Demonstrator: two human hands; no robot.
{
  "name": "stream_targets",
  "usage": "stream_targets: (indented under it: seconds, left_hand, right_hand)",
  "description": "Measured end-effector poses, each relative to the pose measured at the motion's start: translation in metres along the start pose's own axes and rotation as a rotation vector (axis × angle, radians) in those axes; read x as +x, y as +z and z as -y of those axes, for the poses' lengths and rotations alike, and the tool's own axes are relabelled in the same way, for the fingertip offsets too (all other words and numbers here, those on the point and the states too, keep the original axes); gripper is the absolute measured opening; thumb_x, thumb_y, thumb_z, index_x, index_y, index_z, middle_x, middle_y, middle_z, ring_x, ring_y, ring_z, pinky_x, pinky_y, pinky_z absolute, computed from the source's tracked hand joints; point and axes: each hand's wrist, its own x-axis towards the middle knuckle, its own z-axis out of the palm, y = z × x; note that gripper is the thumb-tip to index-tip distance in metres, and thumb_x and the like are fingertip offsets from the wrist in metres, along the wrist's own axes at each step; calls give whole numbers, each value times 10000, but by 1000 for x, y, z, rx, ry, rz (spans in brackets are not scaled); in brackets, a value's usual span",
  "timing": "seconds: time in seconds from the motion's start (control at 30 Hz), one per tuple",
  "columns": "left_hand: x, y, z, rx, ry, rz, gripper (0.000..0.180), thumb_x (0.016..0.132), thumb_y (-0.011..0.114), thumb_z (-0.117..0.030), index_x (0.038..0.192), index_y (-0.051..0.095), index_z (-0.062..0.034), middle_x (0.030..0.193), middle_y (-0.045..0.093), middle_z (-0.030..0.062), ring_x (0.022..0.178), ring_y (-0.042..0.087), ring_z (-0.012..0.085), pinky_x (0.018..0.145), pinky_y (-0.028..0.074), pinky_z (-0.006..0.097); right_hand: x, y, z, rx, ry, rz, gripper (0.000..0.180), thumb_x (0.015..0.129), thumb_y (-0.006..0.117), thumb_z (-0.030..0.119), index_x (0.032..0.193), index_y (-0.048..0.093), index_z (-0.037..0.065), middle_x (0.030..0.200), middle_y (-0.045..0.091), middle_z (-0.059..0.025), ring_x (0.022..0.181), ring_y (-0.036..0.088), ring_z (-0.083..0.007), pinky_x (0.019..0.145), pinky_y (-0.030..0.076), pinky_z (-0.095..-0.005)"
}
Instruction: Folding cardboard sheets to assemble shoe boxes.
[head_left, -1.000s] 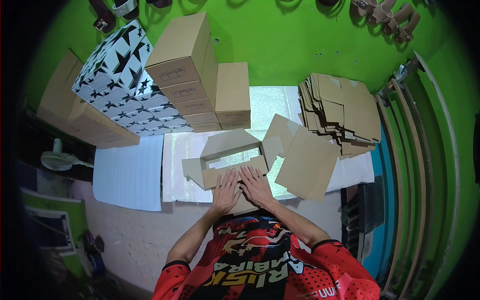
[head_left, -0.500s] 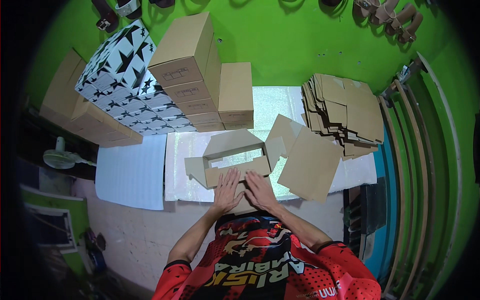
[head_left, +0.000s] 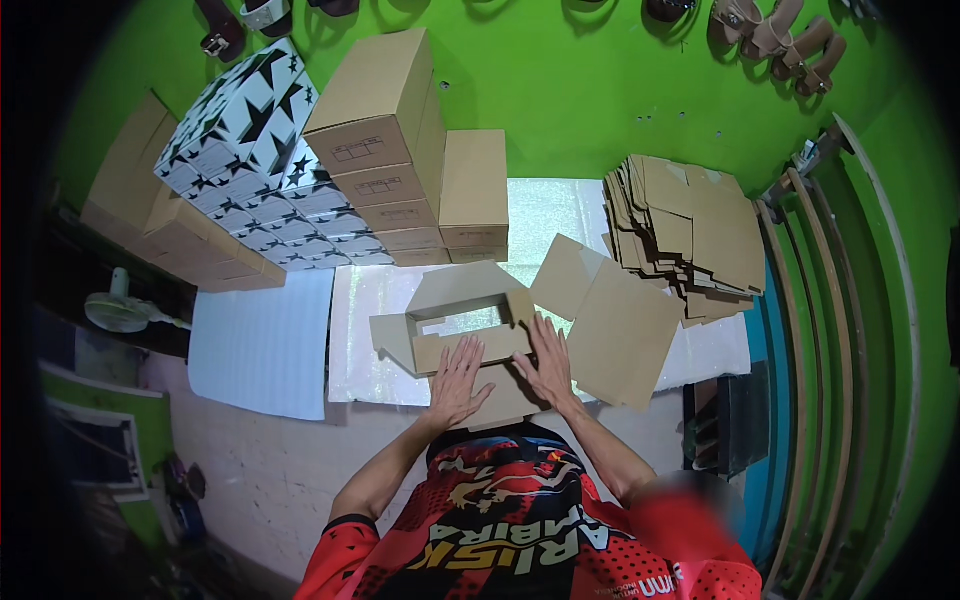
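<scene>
I am pressing both flat, open hands, left hand (head_left: 458, 380) and right hand (head_left: 545, 362), on the box (head_left: 470, 335), whose near wall is now rising, half formed

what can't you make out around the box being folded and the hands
- Head view: the near flap of the half-folded cardboard box is covered by the left hand and right hand.
- The lower sheets in the flat cardboard stack are hidden by those above.
- The items hanging on the green wall are cut off by the top edge.

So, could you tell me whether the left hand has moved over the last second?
No: the left hand presses the half-folded cardboard box at the same spot, measured against the flat cardboard stack.
</scene>
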Motion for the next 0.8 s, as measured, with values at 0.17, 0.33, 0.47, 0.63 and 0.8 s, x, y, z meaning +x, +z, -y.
stream_targets:
  seconds: [0.17, 0.33, 0.47, 0.63, 0.8]
  left_hand:
    - [11, -4, -6, 7, -19, -19, 941, 988, 608, -551, 1680, 228, -38, 1759, 205, 158, 1640, 146, 306, 1314, 72, 576]
    - [37, -2, 1, -41, -35, -68, 981, 956, 639, -562, 1677, 233, -35, 1752, 217, 168, 1639, 146, 313, 1309, 54, 596]
    - [41, 3, -1, -39, -86, -35, 977, 929, 678, -531, 1661, 273, -26, 1665, 371, 188, 1615, 212, 324, 1289, 44, 651]
    - [40, 9, 1, -46, -58, -123, 932, 930, 698, -501, 1633, 320, -20, 1567, 459, 194, 1588, 264, 337, 1273, 26, 684]
    - [42, 8, 0, -123, -66, -158, 890, 932, 715, -490, 1607, 359, -31, 1559, 452, 199, 1583, 269, 350, 1270, 1, 689]
  right_hand:
    - [-1, 10, -1, -310, -119, 76, 799, 1023, 559, 582, 1631, 406, 86, 1718, 335, -147, 1590, 268, -411, 1285, 98, -640]
    - [3, 9, 5, -335, -128, 92, 841, 1024, 519, 633, 1625, 403, 57, 1712, 350, -142, 1593, 266, -401, 1285, 86, -644]
    - [11, 9, 2, -309, -178, 113, 875, 1024, 501, 650, 1613, 401, 10, 1701, 364, -158, 1599, 267, -369, 1301, 101, -597]
    - [22, 5, 2, -351, -219, 131, 883, 1019, 509, 655, 1609, 404, 7, 1699, 367, -155, 1603, 260, -359, 1308, 111, -568]
    - [38, 4, 1, -353, -233, 205, 883, 1021, 525, 646, 1620, 387, 12, 1713, 337, -137, 1607, 234, -371, 1304, 159, -561]
